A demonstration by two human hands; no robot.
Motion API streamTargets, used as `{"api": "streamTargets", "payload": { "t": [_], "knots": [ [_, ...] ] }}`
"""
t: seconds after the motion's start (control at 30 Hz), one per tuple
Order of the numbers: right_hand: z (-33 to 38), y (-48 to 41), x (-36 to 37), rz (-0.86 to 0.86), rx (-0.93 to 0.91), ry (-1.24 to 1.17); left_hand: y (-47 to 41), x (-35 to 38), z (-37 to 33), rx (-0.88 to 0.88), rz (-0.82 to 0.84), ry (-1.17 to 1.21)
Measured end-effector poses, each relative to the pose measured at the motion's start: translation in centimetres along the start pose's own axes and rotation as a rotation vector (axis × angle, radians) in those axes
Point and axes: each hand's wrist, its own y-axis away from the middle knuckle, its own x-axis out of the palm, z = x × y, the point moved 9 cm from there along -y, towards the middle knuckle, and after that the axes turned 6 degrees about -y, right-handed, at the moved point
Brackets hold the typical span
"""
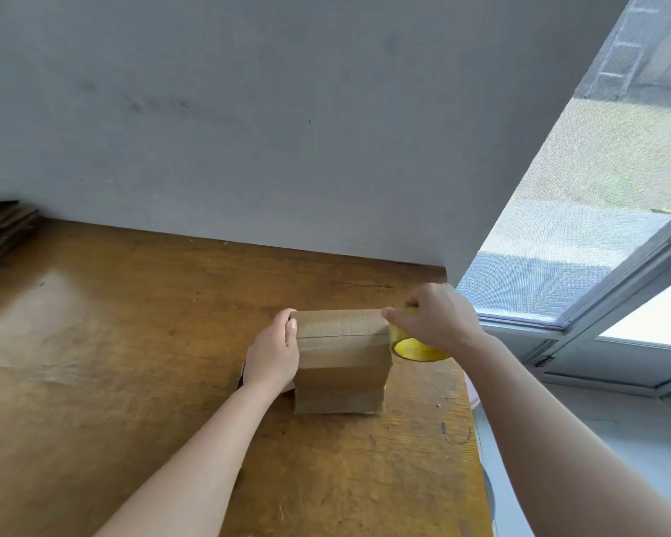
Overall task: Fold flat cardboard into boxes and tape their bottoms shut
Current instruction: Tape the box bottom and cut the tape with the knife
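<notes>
A small brown cardboard box [341,358] stands on the wooden table [132,362], its closed flaps facing up with a seam across the top. My left hand [274,352] grips the box's left side, thumb on the top edge. My right hand [436,317] holds a yellow-cored roll of clear tape [415,344] at the box's right top edge, thumb pointing at the corner. A short stretch of tape runs from the roll to the box's right edge.
A stack of flat cardboard [1,234] lies at the table's far left against the grey wall [287,129]. The table's right edge [477,439] runs just right of the box, with a window and its frame [597,304] beyond.
</notes>
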Motion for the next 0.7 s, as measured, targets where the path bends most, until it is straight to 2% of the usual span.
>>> {"api": "streamTargets", "payload": {
  "t": [0.43,0.7],
  "knots": [
    [-2.1,-0.9,2.5,0.092,0.02,-0.029,-0.4,0.3,-0.1,0.025,-0.004,-0.024],
    [-2.9,-0.7,3.6,0.081,0.011,-0.058,-0.5,0.8,0.4,-0.004,0.035,0.053]
  ]
}}
